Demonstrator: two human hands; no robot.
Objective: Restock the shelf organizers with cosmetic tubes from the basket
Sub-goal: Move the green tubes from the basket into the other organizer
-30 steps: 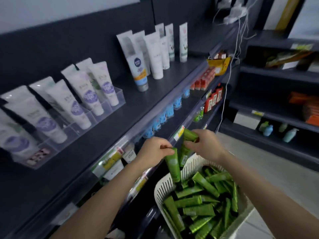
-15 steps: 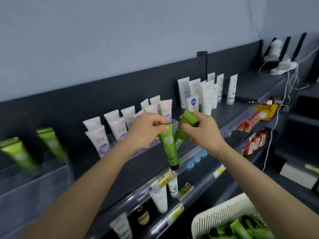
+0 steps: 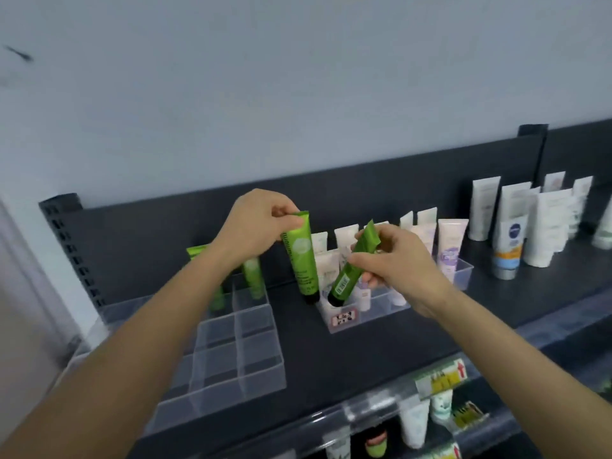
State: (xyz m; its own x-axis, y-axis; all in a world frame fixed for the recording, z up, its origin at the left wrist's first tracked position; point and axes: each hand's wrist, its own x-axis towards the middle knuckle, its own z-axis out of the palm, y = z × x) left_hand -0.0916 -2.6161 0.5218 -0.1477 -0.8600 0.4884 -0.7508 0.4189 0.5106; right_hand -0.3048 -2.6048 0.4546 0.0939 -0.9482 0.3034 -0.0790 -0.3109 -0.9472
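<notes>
Left forearm [image 3: 185,313] cuts across the clear organizer [image 3: 245,359] at the shelf's left end, masking the back-row green tubes [image 3: 253,276], so there's no counting them. Left hand [image 3: 258,226] pinches the upright green tube [image 3: 299,256], fingers [image 3: 275,198] over a corner of its crimp; the print is too blurred to read. Right hand [image 3: 397,263] grips the tilted green tube [image 3: 347,276], hiding its middle and parts of the white tubes [image 3: 344,236] behind it in the second organizer [image 3: 460,279]. Its sticker [image 3: 344,318] is a smear. The price tags [image 3: 440,379] on the shelf's front edge are unreadable. The lower-shelf tube [image 3: 336,447] runs off the bottom.
</notes>
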